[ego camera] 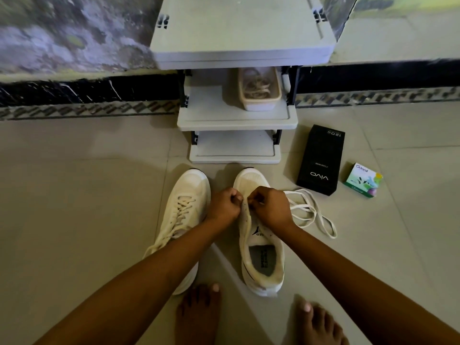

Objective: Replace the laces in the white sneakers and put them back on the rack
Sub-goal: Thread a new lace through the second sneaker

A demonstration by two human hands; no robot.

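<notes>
White, unlaced mesh sneaker (261, 265) at lower centre lies heel-near, toe-far. At its front eyelets the left hand (222, 206) grips the flap, and the right hand (270, 207) seemingly pinches the flat cream lace (329, 231) trailing rightward. Beyond stands the grey plastic rack (211, 108).

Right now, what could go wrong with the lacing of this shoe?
The loose lace lies looped beside the right sneaker; pulled through, it may knot or snag the black box. The left hand and right hand both pinch at the front eyelets, hiding them; one could be skipped.
</notes>
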